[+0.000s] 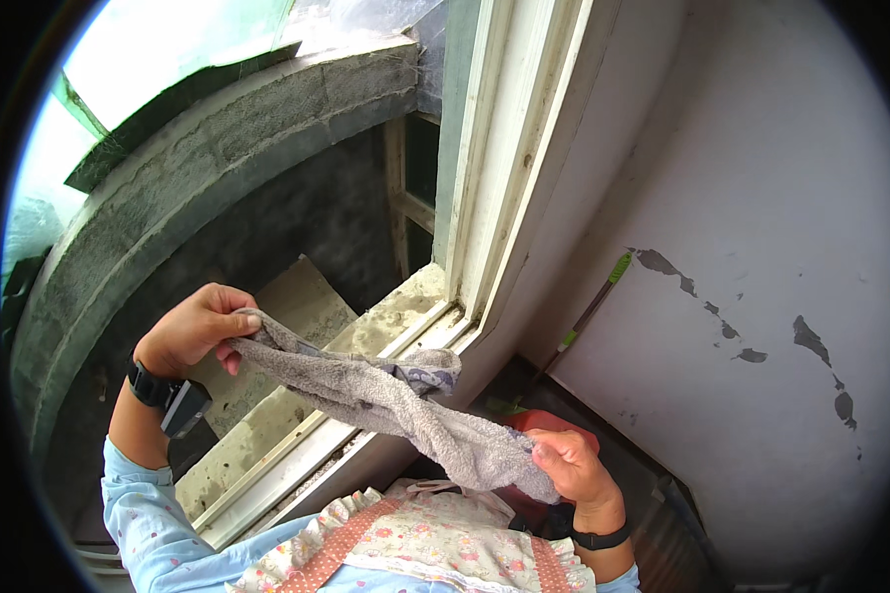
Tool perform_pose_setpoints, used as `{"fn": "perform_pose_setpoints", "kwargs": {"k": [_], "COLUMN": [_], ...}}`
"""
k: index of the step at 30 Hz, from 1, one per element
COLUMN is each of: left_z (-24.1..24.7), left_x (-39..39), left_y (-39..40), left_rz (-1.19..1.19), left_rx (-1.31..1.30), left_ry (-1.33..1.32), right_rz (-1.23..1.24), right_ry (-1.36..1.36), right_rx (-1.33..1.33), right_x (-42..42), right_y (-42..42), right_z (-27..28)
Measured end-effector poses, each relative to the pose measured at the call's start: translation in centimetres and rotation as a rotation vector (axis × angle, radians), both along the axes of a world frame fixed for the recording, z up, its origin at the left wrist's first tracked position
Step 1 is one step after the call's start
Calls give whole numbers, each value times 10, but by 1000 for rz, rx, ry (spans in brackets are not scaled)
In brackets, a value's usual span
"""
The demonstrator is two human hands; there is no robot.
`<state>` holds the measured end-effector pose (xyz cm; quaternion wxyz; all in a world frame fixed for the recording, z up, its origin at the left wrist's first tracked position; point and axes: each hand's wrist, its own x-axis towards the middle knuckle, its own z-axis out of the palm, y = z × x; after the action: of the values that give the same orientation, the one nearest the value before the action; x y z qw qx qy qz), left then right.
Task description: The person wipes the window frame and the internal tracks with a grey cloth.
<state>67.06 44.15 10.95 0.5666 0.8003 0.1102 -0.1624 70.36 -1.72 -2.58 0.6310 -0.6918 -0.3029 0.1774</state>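
Observation:
A grey terry cloth [415,415], folded and twisted along its length, is stretched between my two hands. My left hand [204,326] pinches its upper left end, out over the window opening. The lower right end is gripped by my right hand [575,463], in front of my apron. A loose corner with a bluish-purple pattern [434,374] sticks up from the middle of the cloth. Below the cloth runs the white window sill track [289,474], with dirt in its grooves.
A stained concrete ledge [386,319] lies outside the white window frame [504,148]. Beyond it curves a rough concrete wall [215,141]. A pole with a green grip [619,268] leans in the corner by a peeling white wall [749,185]. A red container [564,424] is partly hidden behind my right hand.

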Motion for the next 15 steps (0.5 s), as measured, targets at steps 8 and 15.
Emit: {"fn": "perform_pose_setpoints", "kwargs": {"k": [8, 15], "left_z": [5, -48], "left_x": [-37, 22], "left_y": [47, -77], "left_rz": [262, 79], "left_rx": [-749, -99], "left_ry": [-849, -643], "right_rz": [-106, -129], "right_ry": [-228, -149], "right_rx": [-7, -83], "right_x": [-3, -13], "right_y": [43, 33], "right_z": [-3, 1]}}
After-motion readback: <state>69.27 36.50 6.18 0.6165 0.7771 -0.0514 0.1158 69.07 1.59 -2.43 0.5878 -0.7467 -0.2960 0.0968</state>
